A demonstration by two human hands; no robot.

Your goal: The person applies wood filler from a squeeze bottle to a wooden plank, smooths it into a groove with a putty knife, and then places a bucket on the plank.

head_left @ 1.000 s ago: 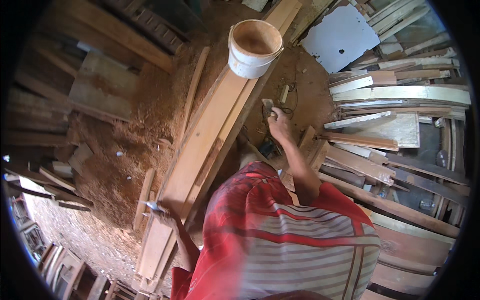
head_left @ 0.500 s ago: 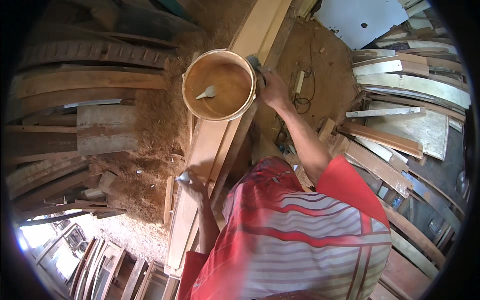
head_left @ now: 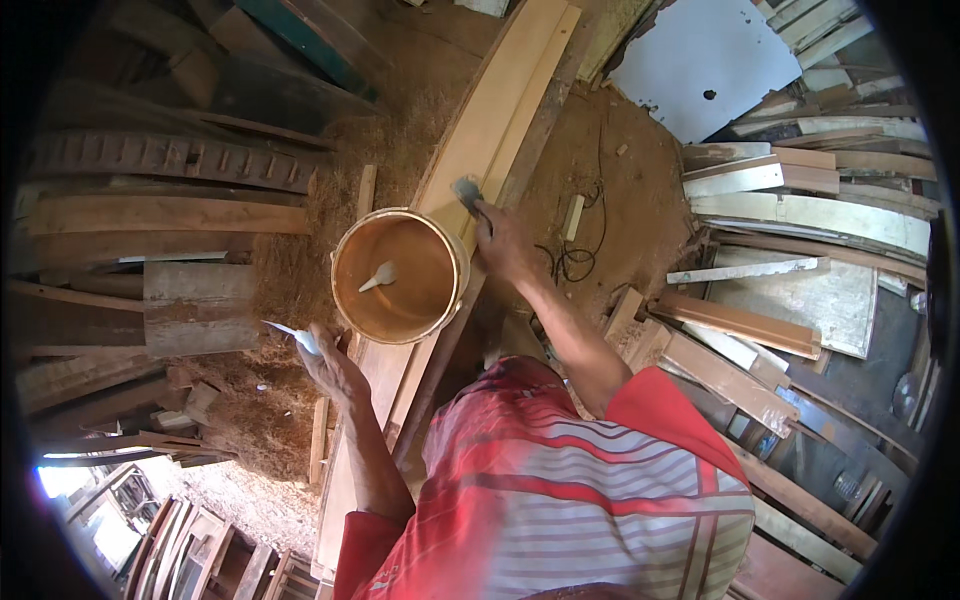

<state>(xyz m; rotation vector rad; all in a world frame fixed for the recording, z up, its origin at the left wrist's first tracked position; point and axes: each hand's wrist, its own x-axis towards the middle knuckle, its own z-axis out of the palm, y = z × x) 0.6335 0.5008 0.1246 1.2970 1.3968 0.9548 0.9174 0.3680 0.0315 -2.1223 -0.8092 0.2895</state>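
Note:
My left hand [head_left: 338, 372], left of the bucket's near side, is closed round a small white bottle with a pointed nozzle [head_left: 306, 340]. The nozzle points away to the left. Just right of the bucket, my right hand [head_left: 506, 246] grips a flat dark-grey piece [head_left: 466, 192] whose exact kind I cannot make out. That piece is over the long pale wooden plank [head_left: 480, 140]. A round bucket [head_left: 452, 236] with brown-stained inner walls stands on the plank between my hands. Inside it lies a white pointed piece, like a nozzle [head_left: 380, 277].
Stacked boards [head_left: 170, 215] crowd the left beside brown shavings [head_left: 280, 385]. More timber offcuts [head_left: 740, 325] fill the right, below a white panel with a hole [head_left: 705, 60]. A thin dark cable [head_left: 580, 262] curls on the dusty ground right of the plank.
The bucket has shifted toward me along the plank. My left hand has risen with the bottle from over the plank toward the left. The dark piece in my right hand now shows clear of the rim.

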